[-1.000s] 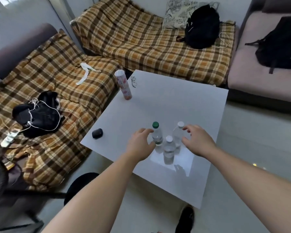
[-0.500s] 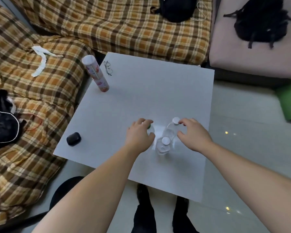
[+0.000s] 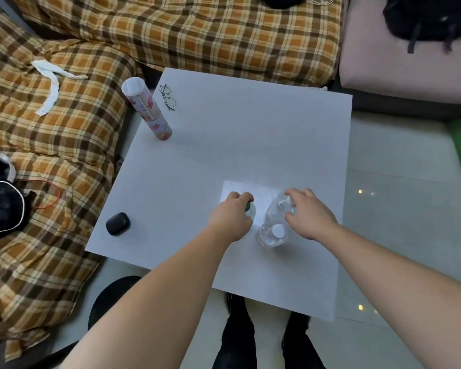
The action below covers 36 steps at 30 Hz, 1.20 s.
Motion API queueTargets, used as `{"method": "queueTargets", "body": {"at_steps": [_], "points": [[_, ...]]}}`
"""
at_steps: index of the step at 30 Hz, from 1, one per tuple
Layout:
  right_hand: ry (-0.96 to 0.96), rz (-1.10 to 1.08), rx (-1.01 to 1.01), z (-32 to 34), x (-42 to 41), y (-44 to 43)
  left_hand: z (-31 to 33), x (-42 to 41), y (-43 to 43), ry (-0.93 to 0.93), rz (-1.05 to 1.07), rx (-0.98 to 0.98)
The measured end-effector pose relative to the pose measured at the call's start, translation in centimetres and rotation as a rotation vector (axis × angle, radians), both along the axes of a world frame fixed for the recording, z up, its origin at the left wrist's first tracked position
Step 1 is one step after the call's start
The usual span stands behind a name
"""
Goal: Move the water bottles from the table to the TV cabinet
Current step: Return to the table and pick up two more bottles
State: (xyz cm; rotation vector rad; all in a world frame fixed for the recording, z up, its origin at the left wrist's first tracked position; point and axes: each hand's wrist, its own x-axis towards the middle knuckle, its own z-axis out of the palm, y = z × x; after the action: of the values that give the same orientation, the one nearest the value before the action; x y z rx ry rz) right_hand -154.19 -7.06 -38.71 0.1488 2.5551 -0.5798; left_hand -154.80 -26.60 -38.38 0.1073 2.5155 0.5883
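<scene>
Three clear water bottles stand close together near the front of the white table (image 3: 250,145). My left hand (image 3: 230,219) is wrapped around the green-capped bottle (image 3: 250,209), hiding most of it. My right hand (image 3: 308,215) closes its fingers on the far white-capped bottle (image 3: 276,209). Between my wrists a third bottle with a white cap (image 3: 274,234) stands free. The TV cabinet is out of view.
A tall pink floral tube (image 3: 147,109) and a pair of glasses (image 3: 167,97) sit at the table's far left, a small black case (image 3: 117,223) at its left edge. Plaid-covered sofas border left and back; a pink seat with a black backpack (image 3: 426,17) lies right. My feet stand below the table's front edge.
My view has tilted down toward the table. Both hands have closed in from beside the bottles onto the green-capped and far white-capped bottles.
</scene>
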Motion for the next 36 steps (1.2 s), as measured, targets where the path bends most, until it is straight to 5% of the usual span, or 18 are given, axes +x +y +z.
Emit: {"method": "queueTargets", "body": {"at_steps": [17,24,36], "points": [[0.097,-0.125,0.006,0.5,0.1,1.9,-0.6,0.4,-0.8,0.056,0.152,0.029],[0.163,-0.157,0.001,3.3,0.4,3.3,1.5,0.4,-1.1,0.080,0.106,-0.086],[0.337,-0.448,-0.157,8.7,2.5,7.1,6.8,-2.5,2.8,0.159,0.008,-0.005]]}}
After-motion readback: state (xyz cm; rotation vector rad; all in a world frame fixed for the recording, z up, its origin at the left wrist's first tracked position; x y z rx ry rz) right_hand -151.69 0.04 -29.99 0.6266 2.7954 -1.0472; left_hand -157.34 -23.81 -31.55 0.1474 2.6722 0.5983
